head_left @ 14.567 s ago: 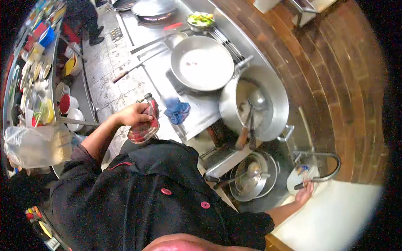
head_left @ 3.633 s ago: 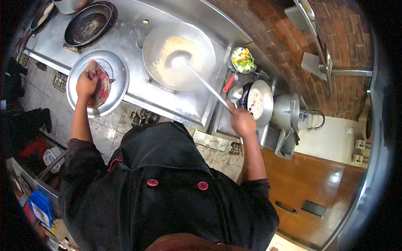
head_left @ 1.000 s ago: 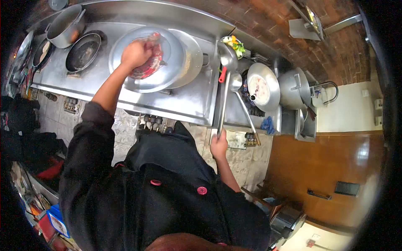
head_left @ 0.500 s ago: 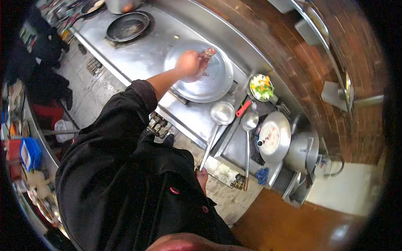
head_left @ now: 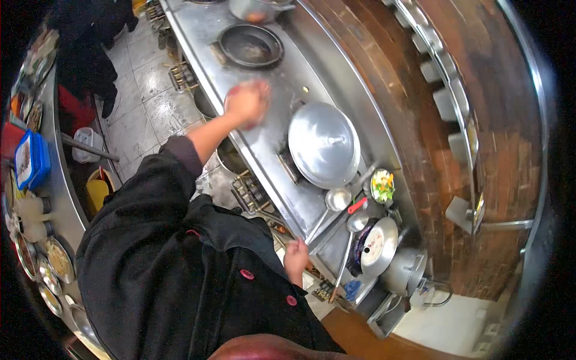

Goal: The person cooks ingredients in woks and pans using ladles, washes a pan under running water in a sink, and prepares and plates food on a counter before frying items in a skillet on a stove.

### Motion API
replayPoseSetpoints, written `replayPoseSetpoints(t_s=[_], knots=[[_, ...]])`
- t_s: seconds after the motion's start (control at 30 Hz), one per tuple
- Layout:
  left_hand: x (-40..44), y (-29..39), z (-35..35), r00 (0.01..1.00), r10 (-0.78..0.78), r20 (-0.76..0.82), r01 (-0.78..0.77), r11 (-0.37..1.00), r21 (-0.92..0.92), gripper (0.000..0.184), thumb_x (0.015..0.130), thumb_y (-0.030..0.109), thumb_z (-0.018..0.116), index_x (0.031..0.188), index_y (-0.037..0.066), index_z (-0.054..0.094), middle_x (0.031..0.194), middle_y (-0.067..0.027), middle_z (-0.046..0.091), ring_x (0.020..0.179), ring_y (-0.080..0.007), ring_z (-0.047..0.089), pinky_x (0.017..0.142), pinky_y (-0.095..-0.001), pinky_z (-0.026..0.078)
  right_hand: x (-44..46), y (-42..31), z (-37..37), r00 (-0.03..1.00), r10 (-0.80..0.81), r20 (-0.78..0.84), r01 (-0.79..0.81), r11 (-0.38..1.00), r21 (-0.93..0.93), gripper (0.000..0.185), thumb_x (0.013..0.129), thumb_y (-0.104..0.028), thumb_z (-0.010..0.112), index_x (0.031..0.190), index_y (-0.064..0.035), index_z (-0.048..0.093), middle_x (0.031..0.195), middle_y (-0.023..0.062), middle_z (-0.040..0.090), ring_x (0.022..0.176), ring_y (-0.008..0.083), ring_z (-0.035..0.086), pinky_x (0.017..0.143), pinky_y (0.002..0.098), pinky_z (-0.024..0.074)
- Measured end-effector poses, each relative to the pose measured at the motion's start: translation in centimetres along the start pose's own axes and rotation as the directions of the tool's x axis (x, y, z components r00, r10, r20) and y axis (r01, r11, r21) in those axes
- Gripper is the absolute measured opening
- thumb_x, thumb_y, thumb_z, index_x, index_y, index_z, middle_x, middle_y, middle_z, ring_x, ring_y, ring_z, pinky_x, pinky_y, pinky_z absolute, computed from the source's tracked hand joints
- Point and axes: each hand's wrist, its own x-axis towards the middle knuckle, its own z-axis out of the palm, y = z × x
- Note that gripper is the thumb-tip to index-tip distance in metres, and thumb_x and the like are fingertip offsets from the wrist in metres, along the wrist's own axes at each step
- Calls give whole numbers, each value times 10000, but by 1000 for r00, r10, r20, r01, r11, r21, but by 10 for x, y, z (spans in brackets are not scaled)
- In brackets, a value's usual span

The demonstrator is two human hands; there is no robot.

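My left hand [head_left: 246,105], blurred by motion, is closed on a crumpled reddish cloth [head_left: 261,90] over the steel stove top. A dark round pan [head_left: 251,45] lies just beyond it, and a large shiny metal lid [head_left: 324,144] is to its right. My right hand [head_left: 296,259] is low at the stove's front edge, its fingers curled round the handle end of a ladle [head_left: 338,199]. The ladle's bowl rests beside the lid. A second long-handled ladle [head_left: 357,222] lies farther right, by a wok [head_left: 389,231] with whitish contents.
A bowl of cut vegetables [head_left: 382,185] stands near the red handle [head_left: 357,206]. Past the wok is a big metal pot [head_left: 405,270]. On the left, a counter holds a blue container [head_left: 33,159] and several food bowls. A person in dark clothes [head_left: 90,54] stands at upper left.
My left hand has moved with the cloth from above the lid leftward to the bare steel. My view has turned, so the stove things sit differently. My right hand stays at the ladle's handle.
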Motion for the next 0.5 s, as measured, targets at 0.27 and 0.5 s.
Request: replayPoseSetpoints(t_s=[0.27,0.5], knots=[[-202,-112,-122,475,101,874,67,986,-150,302,739,283,591,950,70,629,873,-170,623,806,-311,585,714,-426,454,34,-179,113,880,-329,341,313,944,104,290,786,-153,593,1040,-13,597,859,157,610,751,252,604,687,346,475],[-237,-200,-238,574,-98,813,361,922,-143,414,811,415,560,1045,76,601,911,-126,641,838,-271,606,728,-394,455,106,-318,220,686,-649,329,657,747,105,323,807,-143,565,1054,66,562,1016,233,579,957,353,538,871,393,402]])
